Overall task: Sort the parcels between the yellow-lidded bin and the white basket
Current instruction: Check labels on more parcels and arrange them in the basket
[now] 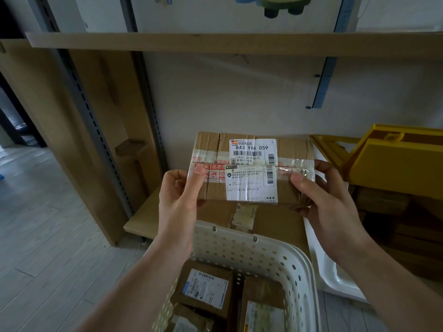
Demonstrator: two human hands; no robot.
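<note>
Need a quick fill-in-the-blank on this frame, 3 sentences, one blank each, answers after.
1. The left hand and right hand hold one cardboard parcel by its two ____.
2. The white basket below the hands already holds several ____.
3. The bin at the right has a lid coloured ____.

Missing words: ends; parcels; yellow

One parcel (251, 168) between fingers; below them, three parcels (206, 287) in one white basket (297, 267); right, one yellow-lidded bin (393, 159).
</note>
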